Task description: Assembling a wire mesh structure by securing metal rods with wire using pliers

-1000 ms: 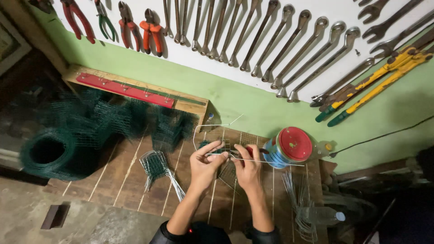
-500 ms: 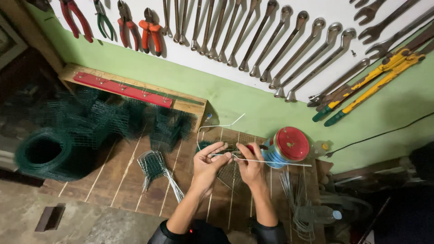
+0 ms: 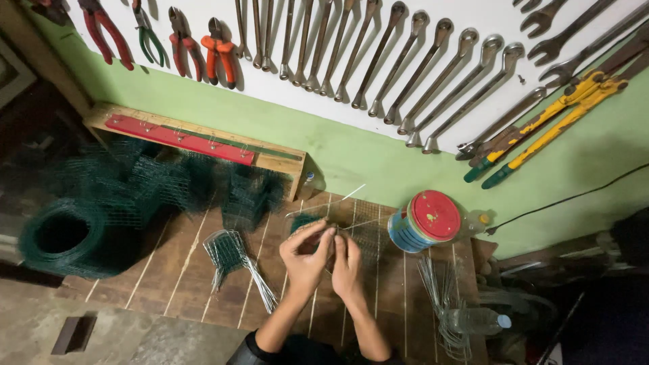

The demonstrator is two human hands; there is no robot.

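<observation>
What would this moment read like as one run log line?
left hand: pinching thin grey wire | right hand: touching left, at wire | beside: red-lidded round tin | surface: wooden slatted bench

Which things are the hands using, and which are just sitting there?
In use:
left hand
right hand
thin silvery wire
small piece of green wire mesh

Lying about:
round tin with red lid
big roll of dark green mesh
clear plastic bottle
hanging steel spanners

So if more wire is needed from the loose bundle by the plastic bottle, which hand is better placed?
Probably the right hand. It sits on the side of the loose wire bundle, with bare bench between them. The left hand would have to cross over it, and both hands are pinching the thin wire piece.
</observation>
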